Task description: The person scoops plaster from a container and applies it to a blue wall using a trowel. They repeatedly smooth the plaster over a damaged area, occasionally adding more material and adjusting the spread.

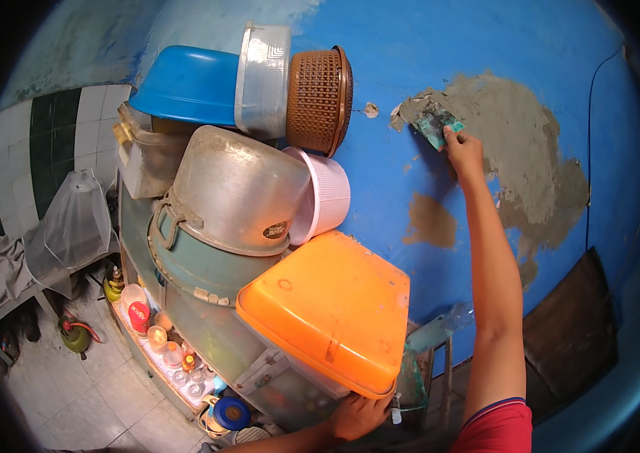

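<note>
My right arm reaches up to a blue wall. In my right hand is a flat green trowel, smeared with dark grey mortar and pressed to the wall. The blade lies at the left edge of a large patch of grey mortar. A smaller brownish patch shows below. Low down, my left hand rests against the cabinet just under the front edge of an upturned orange plastic tub. Its fingers are bent and partly hidden, so their grip is unclear.
Left of the wall patch, a cabinet bears a dented metal pot, a blue basin, a clear tub, a brown basket and a pink basket. Jars stand on a low shelf. A dark panel leans at right.
</note>
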